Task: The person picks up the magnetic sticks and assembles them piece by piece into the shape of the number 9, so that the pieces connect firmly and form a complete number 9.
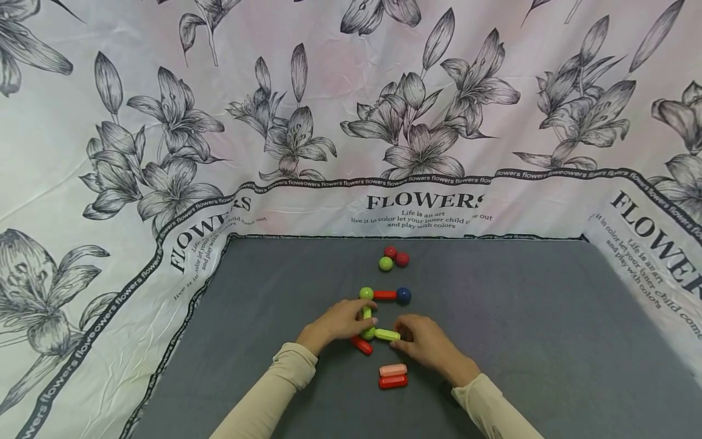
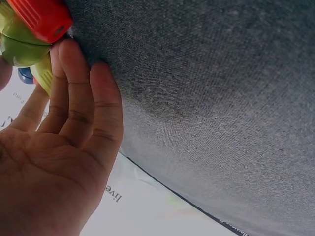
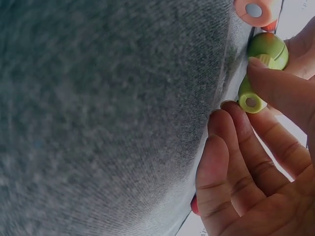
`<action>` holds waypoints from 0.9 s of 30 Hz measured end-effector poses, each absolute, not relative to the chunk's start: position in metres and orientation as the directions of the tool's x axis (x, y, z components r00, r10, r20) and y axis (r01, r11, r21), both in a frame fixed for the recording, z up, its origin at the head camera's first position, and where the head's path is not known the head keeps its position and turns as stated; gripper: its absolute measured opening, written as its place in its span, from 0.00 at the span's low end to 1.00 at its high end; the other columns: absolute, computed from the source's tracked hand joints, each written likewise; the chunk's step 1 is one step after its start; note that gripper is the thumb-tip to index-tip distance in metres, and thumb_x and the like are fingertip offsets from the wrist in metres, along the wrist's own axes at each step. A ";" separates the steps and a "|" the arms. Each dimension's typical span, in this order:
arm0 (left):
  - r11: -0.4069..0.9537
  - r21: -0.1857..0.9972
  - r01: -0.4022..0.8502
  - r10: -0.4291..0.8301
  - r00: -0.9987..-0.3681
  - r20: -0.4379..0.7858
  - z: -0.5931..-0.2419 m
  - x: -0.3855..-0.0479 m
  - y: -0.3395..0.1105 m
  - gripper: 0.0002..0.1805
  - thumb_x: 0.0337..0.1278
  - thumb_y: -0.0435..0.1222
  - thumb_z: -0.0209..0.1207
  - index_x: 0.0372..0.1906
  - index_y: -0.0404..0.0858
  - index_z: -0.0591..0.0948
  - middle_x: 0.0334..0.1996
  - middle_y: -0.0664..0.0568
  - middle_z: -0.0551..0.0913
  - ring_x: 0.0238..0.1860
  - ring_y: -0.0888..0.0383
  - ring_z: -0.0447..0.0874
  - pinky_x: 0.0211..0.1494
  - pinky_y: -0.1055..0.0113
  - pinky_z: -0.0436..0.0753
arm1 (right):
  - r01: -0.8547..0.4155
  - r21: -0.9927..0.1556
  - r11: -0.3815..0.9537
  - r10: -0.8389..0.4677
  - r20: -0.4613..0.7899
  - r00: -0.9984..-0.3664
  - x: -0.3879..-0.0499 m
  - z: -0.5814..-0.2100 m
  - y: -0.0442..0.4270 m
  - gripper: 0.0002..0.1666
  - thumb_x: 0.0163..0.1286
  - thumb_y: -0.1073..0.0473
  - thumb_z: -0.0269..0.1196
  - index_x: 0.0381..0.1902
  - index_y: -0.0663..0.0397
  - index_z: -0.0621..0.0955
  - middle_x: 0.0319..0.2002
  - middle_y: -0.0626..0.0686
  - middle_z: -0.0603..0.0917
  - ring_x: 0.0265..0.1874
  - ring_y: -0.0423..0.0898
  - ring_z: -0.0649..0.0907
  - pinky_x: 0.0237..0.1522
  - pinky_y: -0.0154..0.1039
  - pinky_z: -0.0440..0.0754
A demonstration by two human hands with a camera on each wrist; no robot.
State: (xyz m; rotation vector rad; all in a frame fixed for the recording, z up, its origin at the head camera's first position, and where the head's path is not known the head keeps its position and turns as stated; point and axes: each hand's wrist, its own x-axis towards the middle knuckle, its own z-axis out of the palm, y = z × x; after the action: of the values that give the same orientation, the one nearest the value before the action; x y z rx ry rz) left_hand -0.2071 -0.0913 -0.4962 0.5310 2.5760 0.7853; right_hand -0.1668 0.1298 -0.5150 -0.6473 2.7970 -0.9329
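Observation:
Two yellow-green rods meet at a green ball [image 1: 368, 333], forming a corner. My left hand [image 1: 345, 320] holds the upright yellow-green rod [image 1: 367, 313] close to that ball. At the free end of the other yellow-green rod [image 1: 387, 335], my right hand [image 1: 430, 344] has its thumb and fingers curled about the tip; the right wrist view shows a hole in the rod's end [image 3: 251, 102]. Farther out, another green ball [image 1: 366, 294] joins a red rod [image 1: 384, 295] and a dark blue ball [image 1: 403, 296]. A second red rod [image 1: 362, 345] lies under the left hand, by the corner ball.
A pink rod [image 1: 393, 370] and a red rod [image 1: 393, 382] lie side by side nearer to me. Two red balls [image 1: 402, 260] and a green ball [image 1: 386, 264] sit together farther back. A flower-printed cloth [image 1: 422, 207] borders the grey tabletop [image 1: 548, 335].

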 end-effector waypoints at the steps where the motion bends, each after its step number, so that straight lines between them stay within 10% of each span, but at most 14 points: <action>1: 0.772 0.589 0.238 0.459 -0.850 -0.258 -0.496 -0.207 -0.091 0.22 0.70 0.48 0.58 0.63 0.45 0.79 0.27 0.58 0.76 0.24 0.63 0.71 0.28 0.70 0.68 | -0.358 -0.597 0.718 -0.433 0.020 -0.901 -0.167 -0.515 0.130 0.10 0.62 0.55 0.73 0.39 0.49 0.84 0.30 0.43 0.82 0.27 0.33 0.76 0.30 0.31 0.73; 27: 0.775 0.566 0.279 0.474 -0.851 -0.228 -0.500 -0.206 -0.091 0.22 0.68 0.51 0.59 0.61 0.46 0.80 0.27 0.58 0.76 0.26 0.63 0.70 0.30 0.70 0.68 | -0.393 -0.575 0.717 -0.438 0.066 -0.897 -0.170 -0.522 0.129 0.10 0.57 0.58 0.75 0.33 0.48 0.83 0.27 0.44 0.79 0.26 0.35 0.73 0.30 0.31 0.71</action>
State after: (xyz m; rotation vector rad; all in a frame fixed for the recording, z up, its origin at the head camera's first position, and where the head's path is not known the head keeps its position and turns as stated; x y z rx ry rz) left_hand -0.2064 -0.0910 -0.4996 0.5748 2.6088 0.7514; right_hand -0.1700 0.1286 -0.5218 -0.6883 2.8415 -0.9255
